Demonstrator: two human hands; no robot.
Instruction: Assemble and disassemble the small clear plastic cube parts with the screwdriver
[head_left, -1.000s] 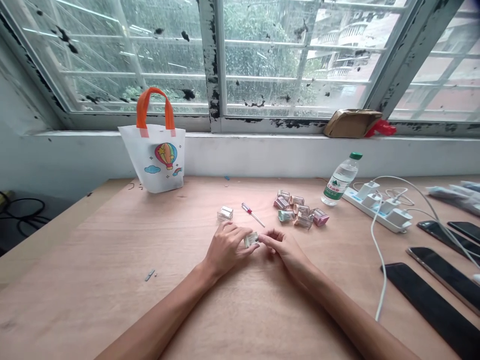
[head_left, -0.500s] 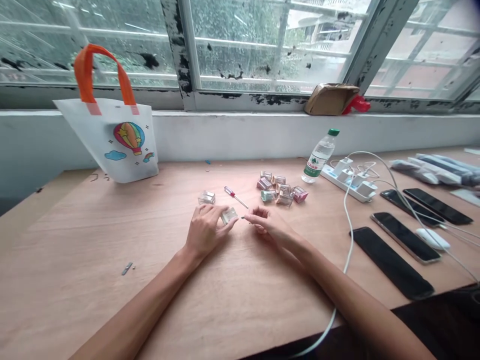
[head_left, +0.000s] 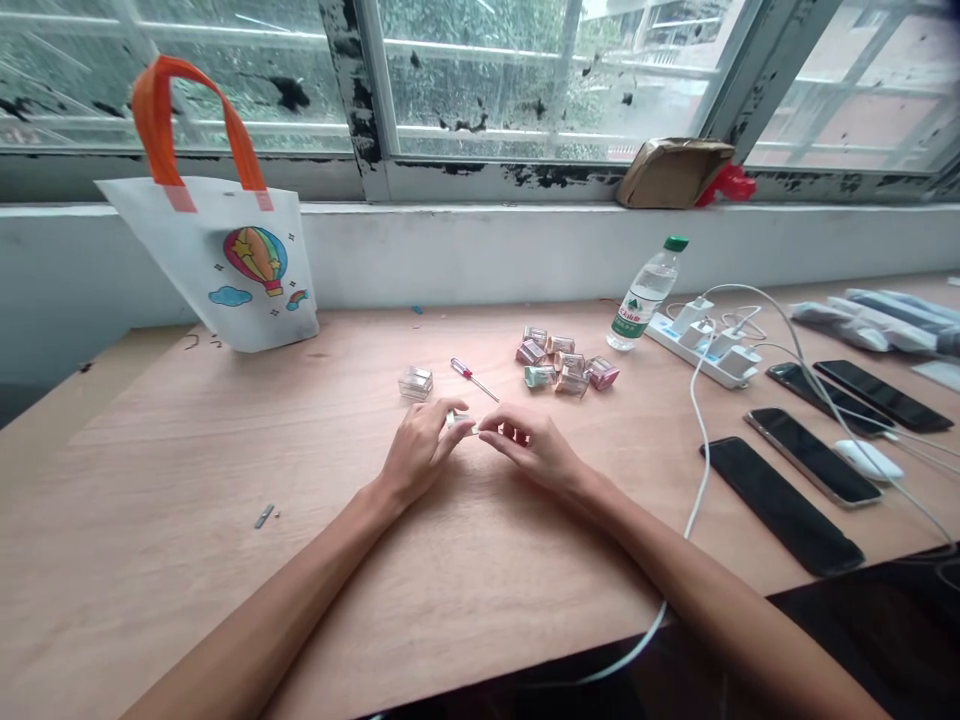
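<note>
"What's in the left hand [head_left: 414, 443]?"

"A small clear case [head_left: 460, 417], gripped between thumb and fingers. It's low over the middle of the surface [head_left: 390, 600]; I can't tell if it touches."

"Anything inside the case?"

"It's too small and too covered to say."

"And the right hand [head_left: 532, 445]?"

"Thumb and forefinger come nearly together just beside the case's right end. Whether they pinch anything, I can't tell."

"Other containers?"

"A see-through box [head_left: 415, 383] sits just beyond the left hand, contents unclear. To its right lies a screwdriver [head_left: 474, 379], then a cluster of see-through blocks [head_left: 571, 382] tinted pink, orange and green."

"The bottle [head_left: 646, 295]?"

"Standing, green-capped, transparent; I can't read how full it is. The power strip [head_left: 693, 361] beside it carries white plugs [head_left: 739, 361]."

"And the tote bag [head_left: 202, 262]?"

"Upright at far left, its white front hiding the inside. On the sill, a cardboard box [head_left: 667, 177] rests next to something red [head_left: 733, 183]."
</note>
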